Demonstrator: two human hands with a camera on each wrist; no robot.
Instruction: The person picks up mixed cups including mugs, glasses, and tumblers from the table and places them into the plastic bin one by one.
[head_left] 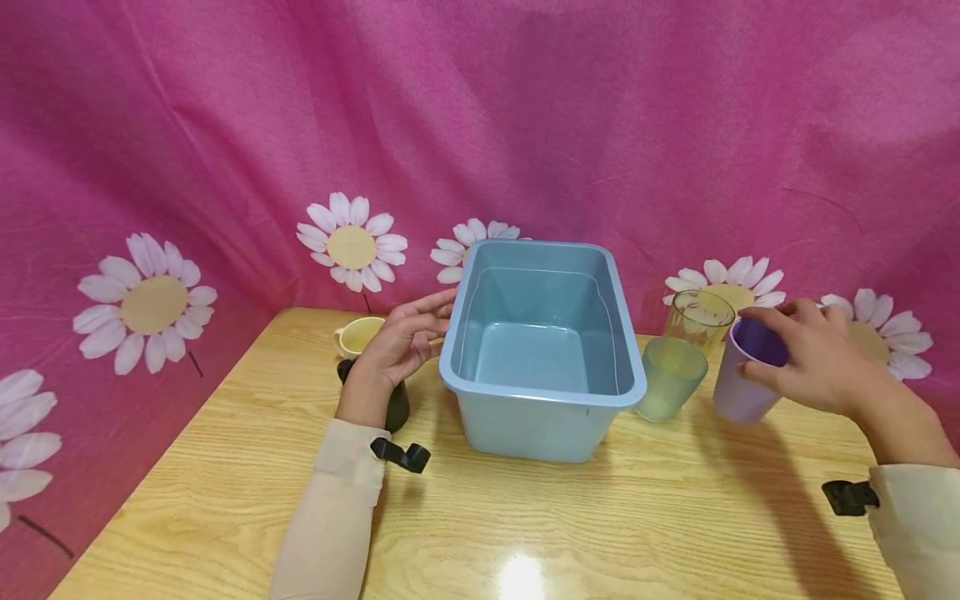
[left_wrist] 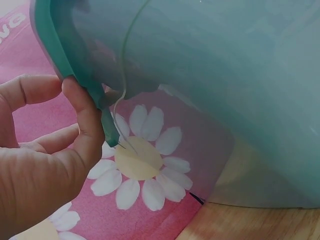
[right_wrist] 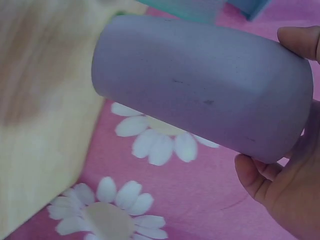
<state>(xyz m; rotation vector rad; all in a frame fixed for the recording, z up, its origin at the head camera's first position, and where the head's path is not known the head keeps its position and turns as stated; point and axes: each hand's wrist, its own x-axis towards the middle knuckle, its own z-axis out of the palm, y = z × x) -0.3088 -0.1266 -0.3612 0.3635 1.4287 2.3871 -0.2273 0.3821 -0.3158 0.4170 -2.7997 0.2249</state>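
Note:
A light purple cup [head_left: 738,387] stands at the right, tilted a little. My right hand [head_left: 825,358] grips it around the top from above, thumb on the near side and fingers on the far side. The right wrist view shows the cup's smooth wall [right_wrist: 200,85] with small dark marks, and the right hand [right_wrist: 290,185] at its rim end. A blue-grey plastic bin [head_left: 540,425] sits in the middle with nothing inside. My left hand [head_left: 405,342] is at the bin's left side, fingertips at its rim; the left wrist view shows bent fingers [left_wrist: 85,110] against the rim's outer edge.
Right of the bin stand a frosted green cup [head_left: 671,379] and, behind it, a clear yellowish glass [head_left: 701,312]. A yellow cup [head_left: 360,335] and a dark object [head_left: 397,408] are partly hidden by the left arm. A pink flowered cloth [head_left: 570,125] hangs behind the wooden table [head_left: 480,517].

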